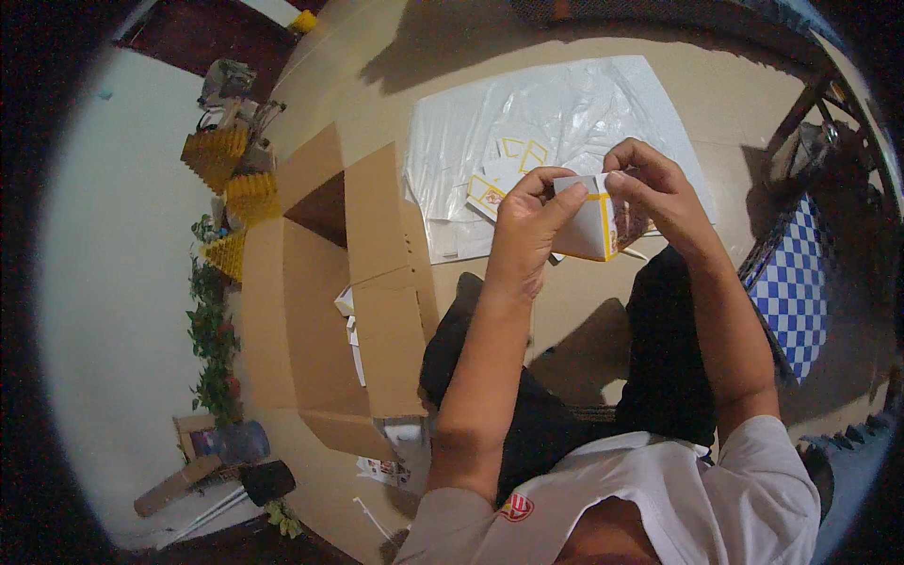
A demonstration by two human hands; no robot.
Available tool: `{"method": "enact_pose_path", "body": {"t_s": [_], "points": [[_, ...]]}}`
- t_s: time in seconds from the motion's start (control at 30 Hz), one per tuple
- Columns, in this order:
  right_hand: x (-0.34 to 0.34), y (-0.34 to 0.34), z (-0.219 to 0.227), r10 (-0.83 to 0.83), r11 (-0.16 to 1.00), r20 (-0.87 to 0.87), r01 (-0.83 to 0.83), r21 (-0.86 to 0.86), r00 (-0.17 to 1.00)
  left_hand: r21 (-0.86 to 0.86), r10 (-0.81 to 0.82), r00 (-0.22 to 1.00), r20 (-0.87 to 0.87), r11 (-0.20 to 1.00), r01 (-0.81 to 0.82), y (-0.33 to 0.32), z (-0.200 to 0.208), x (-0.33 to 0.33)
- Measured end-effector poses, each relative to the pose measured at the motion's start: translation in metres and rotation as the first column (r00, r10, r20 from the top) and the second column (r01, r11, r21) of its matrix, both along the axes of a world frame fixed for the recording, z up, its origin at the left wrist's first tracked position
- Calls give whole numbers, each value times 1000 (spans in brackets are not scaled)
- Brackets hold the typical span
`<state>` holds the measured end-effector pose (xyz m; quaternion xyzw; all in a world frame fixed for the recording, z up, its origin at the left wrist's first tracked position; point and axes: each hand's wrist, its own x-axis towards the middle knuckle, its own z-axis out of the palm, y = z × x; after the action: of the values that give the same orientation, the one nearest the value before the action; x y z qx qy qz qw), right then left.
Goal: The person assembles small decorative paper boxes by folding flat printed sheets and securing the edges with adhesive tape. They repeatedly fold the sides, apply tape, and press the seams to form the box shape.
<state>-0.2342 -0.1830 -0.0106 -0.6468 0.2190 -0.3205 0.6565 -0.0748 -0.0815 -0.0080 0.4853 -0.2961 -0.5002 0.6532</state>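
Note:
Between my hands, in front of my knees, is a small white and yellow carton (590,231) with a printed picture on one side. My left hand (537,221) is closed on its left side, thumb pressed near the top edge. On the right, my right hand (659,193) pinches the carton's upper right edge with thumb and fingers. Beyond the hands, several flat white and yellow carton blanks (488,196) lie on a white plastic sheet (461,113) spread on the floor.
To my left stands a large open cardboard box (391,311) with white pieces inside (355,344). Yellow stacked items (215,158) and green plants (209,320) line the wall. A blue and white checked cloth (796,282) is at right, near dark furniture.

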Motion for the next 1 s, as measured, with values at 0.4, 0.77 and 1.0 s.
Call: {"method": "enact_pose_path", "body": {"t_s": [0.4, 0.77, 1.0], "points": [[1, -2, -5, 46, 999, 12, -46, 25, 999, -63, -1, 999, 36, 998, 3, 0, -2, -2], [8, 2, -18, -36, 991, 41, 41, -128, 999, -33, 122, 991, -56, 992, -124, -3, -13, -6], [4, 4, -12, 4, 999, 48, -3, -33, 999, -41, 68, 988, 139, 997, -63, -3, -2, -5]]}}
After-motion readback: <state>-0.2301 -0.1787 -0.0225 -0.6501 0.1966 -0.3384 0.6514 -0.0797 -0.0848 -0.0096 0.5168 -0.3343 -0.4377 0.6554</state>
